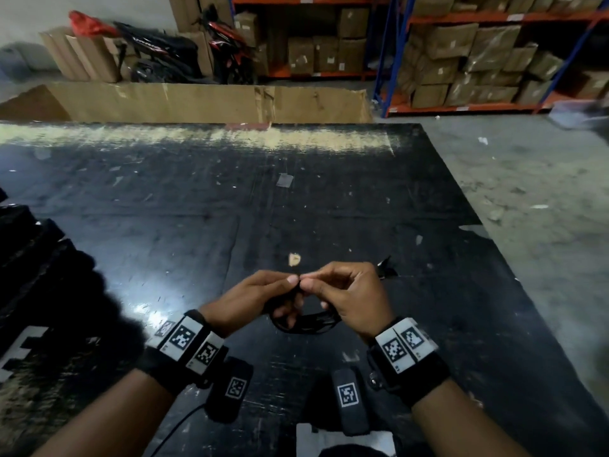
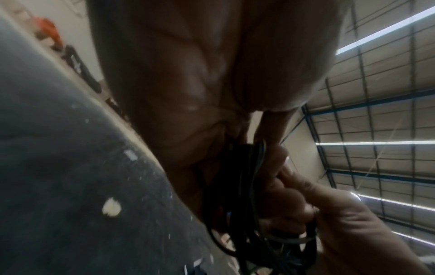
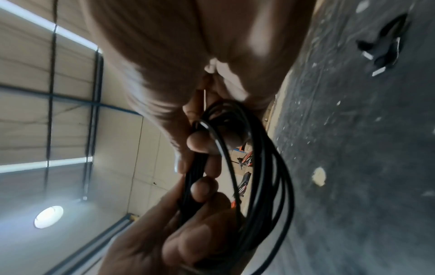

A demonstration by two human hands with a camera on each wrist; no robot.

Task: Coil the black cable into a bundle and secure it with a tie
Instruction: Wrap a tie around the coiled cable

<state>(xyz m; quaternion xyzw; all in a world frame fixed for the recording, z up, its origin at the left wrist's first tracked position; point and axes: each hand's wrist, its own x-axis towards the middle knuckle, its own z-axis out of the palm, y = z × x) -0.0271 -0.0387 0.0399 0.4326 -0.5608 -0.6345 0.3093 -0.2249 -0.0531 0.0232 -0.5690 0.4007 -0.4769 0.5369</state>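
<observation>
Both hands meet above the black worktop (image 1: 197, 199), sharing one coiled black cable (image 1: 306, 321). The left hand (image 1: 260, 300) has its fingers (image 3: 202, 188) curled round the gathered strands, thumb on top. The right hand (image 1: 349, 298) pinches thumb and forefinger together at the top of the bundle – whether a tie sits between them cannot be told. Loops hang below both palms, clear of the worktop. Just beyond the right hand lies a small black clip-like tool (image 1: 385, 268), near a pale scrap (image 1: 294, 258).

Dim, wide-angle views; glare on the black mat (image 1: 158, 308); wrist views blurred.
</observation>
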